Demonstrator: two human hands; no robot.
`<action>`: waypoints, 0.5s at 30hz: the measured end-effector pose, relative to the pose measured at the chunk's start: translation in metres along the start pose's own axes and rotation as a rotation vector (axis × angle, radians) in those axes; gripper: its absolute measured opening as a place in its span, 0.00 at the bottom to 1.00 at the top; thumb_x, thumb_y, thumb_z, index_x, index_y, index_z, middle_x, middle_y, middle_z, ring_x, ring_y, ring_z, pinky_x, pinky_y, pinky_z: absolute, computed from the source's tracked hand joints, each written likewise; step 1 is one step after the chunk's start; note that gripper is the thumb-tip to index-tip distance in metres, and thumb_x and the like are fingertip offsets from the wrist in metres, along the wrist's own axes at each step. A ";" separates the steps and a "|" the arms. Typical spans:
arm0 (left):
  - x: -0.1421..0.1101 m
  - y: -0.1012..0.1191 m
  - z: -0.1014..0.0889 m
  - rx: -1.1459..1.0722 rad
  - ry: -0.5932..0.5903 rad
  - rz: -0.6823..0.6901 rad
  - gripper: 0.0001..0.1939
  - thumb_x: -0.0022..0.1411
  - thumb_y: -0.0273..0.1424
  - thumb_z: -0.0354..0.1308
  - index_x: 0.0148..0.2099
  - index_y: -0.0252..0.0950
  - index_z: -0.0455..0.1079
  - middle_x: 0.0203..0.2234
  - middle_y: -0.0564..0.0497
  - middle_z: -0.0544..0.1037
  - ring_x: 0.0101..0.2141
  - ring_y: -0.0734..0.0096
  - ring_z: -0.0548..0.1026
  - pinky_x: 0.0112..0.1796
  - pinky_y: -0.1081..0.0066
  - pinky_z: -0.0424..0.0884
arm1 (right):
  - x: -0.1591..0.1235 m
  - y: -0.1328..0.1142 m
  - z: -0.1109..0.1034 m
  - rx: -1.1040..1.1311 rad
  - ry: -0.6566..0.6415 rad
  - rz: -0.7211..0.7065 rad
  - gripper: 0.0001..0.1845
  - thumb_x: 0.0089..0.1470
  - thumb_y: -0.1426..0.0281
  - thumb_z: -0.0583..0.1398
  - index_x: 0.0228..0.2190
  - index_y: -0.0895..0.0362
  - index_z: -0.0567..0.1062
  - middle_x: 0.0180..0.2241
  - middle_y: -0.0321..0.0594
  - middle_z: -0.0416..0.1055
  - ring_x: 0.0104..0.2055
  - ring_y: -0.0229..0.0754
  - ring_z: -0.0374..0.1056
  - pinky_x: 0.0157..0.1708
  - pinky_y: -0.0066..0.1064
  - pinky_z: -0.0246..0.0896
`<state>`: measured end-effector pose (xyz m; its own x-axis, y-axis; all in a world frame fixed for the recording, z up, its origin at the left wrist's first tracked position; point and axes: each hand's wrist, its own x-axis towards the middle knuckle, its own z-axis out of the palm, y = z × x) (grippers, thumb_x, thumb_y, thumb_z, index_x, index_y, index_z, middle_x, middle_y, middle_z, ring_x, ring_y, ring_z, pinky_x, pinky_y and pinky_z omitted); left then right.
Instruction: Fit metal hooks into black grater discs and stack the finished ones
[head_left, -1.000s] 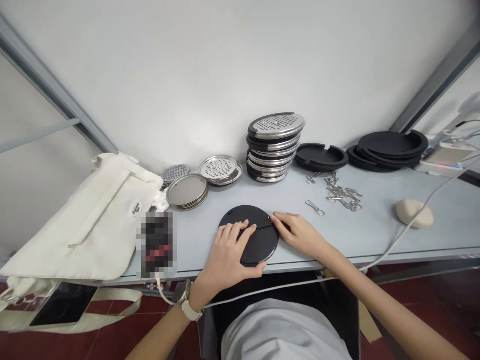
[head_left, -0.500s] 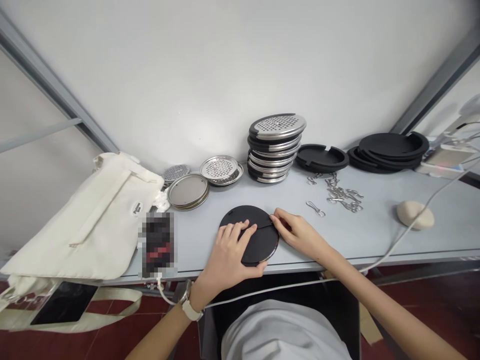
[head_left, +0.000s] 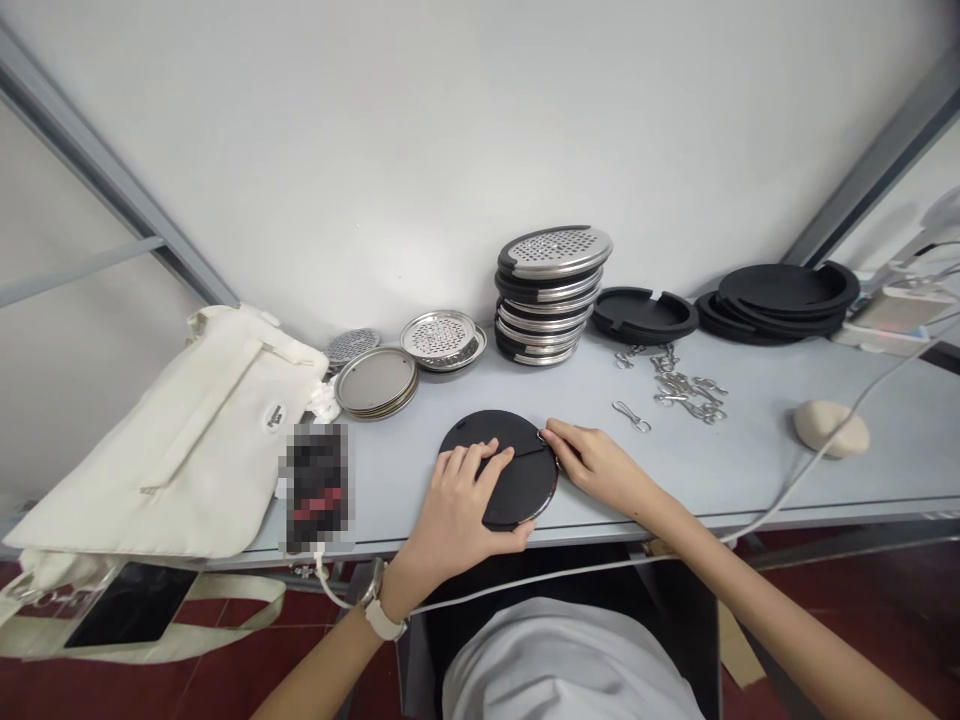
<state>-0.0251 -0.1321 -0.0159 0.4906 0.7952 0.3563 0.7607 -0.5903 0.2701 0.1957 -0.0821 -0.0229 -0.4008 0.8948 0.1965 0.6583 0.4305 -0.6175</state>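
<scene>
A round black disc (head_left: 504, 468) with a straight slit lies flat on the pale grey table (head_left: 697, 470), a thin metal rim showing at its lower edge. My left hand (head_left: 461, 515) presses on its lower left part, fingers spread over the slit. At the disc's right edge my right hand (head_left: 592, 465) pinches a small wire hook (head_left: 541, 436) with its fingertips. Part of the hook is hidden by those fingers.
Behind the disc stand a stack of perforated steel lids with black rings (head_left: 546, 305), loose steel lids (head_left: 375, 382), black slotted rings (head_left: 780, 295) and a pile of wire hooks (head_left: 679, 385). A cream cloth bag (head_left: 165, 450) lies at left; a white cable crosses the table edge.
The disc stays in place under both hands. My right fingers have shifted slightly at its rim.
</scene>
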 end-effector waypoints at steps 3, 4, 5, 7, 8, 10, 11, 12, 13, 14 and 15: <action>0.000 0.000 0.001 0.007 0.005 -0.008 0.35 0.54 0.41 0.64 0.61 0.36 0.61 0.54 0.43 0.68 0.51 0.54 0.65 0.53 0.56 0.59 | 0.000 -0.001 -0.002 0.004 -0.010 0.005 0.15 0.66 0.64 0.44 0.26 0.52 0.55 0.20 0.32 0.57 0.22 0.40 0.57 0.28 0.30 0.50; 0.000 0.000 0.001 0.009 0.005 -0.011 0.35 0.54 0.41 0.64 0.61 0.37 0.61 0.54 0.43 0.68 0.51 0.54 0.65 0.53 0.56 0.59 | 0.000 -0.002 -0.002 0.006 -0.013 0.009 0.16 0.66 0.64 0.44 0.26 0.52 0.55 0.20 0.32 0.57 0.22 0.40 0.57 0.28 0.30 0.50; 0.000 0.000 0.001 0.009 0.004 -0.013 0.35 0.54 0.41 0.64 0.61 0.37 0.61 0.54 0.44 0.68 0.51 0.54 0.65 0.53 0.56 0.59 | 0.000 -0.002 -0.002 0.007 -0.012 0.013 0.16 0.66 0.64 0.44 0.26 0.52 0.55 0.20 0.32 0.57 0.22 0.40 0.57 0.28 0.30 0.50; 0.000 0.001 0.001 0.010 0.004 -0.019 0.35 0.54 0.41 0.64 0.61 0.37 0.61 0.54 0.44 0.68 0.51 0.54 0.65 0.53 0.57 0.60 | 0.001 -0.003 -0.002 0.004 -0.003 0.019 0.16 0.66 0.64 0.44 0.25 0.52 0.55 0.20 0.32 0.57 0.21 0.39 0.57 0.27 0.29 0.50; 0.000 0.001 0.001 0.009 0.005 -0.021 0.35 0.54 0.41 0.64 0.61 0.37 0.61 0.54 0.44 0.68 0.51 0.54 0.65 0.53 0.57 0.60 | 0.001 -0.003 -0.002 0.000 0.002 0.021 0.17 0.66 0.64 0.44 0.25 0.52 0.55 0.20 0.32 0.57 0.21 0.39 0.57 0.27 0.29 0.49; 0.000 0.001 0.001 0.003 0.008 -0.024 0.35 0.53 0.41 0.64 0.61 0.37 0.61 0.54 0.44 0.68 0.51 0.54 0.65 0.52 0.57 0.60 | 0.001 -0.003 -0.001 -0.011 0.009 0.025 0.17 0.65 0.64 0.45 0.24 0.52 0.55 0.19 0.32 0.57 0.20 0.39 0.56 0.26 0.29 0.49; 0.000 0.001 0.001 -0.001 0.009 -0.026 0.35 0.53 0.40 0.64 0.61 0.38 0.61 0.54 0.44 0.68 0.51 0.54 0.65 0.52 0.57 0.60 | 0.001 -0.003 0.000 -0.019 0.012 0.027 0.17 0.65 0.64 0.45 0.24 0.52 0.55 0.19 0.32 0.57 0.20 0.39 0.56 0.26 0.29 0.49; 0.001 0.001 0.001 -0.005 0.012 -0.026 0.35 0.53 0.40 0.64 0.61 0.38 0.61 0.54 0.44 0.68 0.51 0.54 0.65 0.52 0.57 0.60 | 0.001 -0.003 0.000 -0.029 0.015 0.029 0.16 0.64 0.64 0.45 0.24 0.52 0.55 0.18 0.32 0.57 0.20 0.39 0.56 0.26 0.29 0.48; 0.001 0.001 0.001 -0.007 0.015 -0.025 0.35 0.53 0.40 0.64 0.61 0.38 0.61 0.54 0.44 0.68 0.51 0.54 0.65 0.52 0.57 0.61 | 0.001 -0.003 0.001 -0.040 0.017 0.029 0.16 0.64 0.65 0.45 0.23 0.52 0.55 0.18 0.32 0.57 0.20 0.39 0.55 0.25 0.29 0.48; 0.000 0.001 0.002 -0.008 0.018 -0.025 0.35 0.53 0.40 0.63 0.61 0.38 0.61 0.54 0.44 0.68 0.51 0.55 0.65 0.52 0.57 0.61 | 0.001 -0.003 0.001 -0.048 0.018 0.029 0.16 0.64 0.65 0.45 0.23 0.52 0.55 0.18 0.32 0.57 0.20 0.38 0.55 0.25 0.29 0.48; 0.000 0.001 0.002 -0.008 0.021 -0.024 0.35 0.53 0.40 0.63 0.61 0.38 0.61 0.54 0.44 0.68 0.51 0.55 0.65 0.52 0.57 0.61 | 0.000 -0.003 0.001 -0.055 0.019 0.028 0.16 0.64 0.65 0.45 0.23 0.52 0.55 0.18 0.32 0.58 0.19 0.38 0.55 0.25 0.29 0.48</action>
<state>-0.0234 -0.1322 -0.0170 0.4633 0.8062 0.3681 0.7688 -0.5722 0.2856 0.1931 -0.0831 -0.0219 -0.3696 0.9086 0.1944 0.7035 0.4103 -0.5803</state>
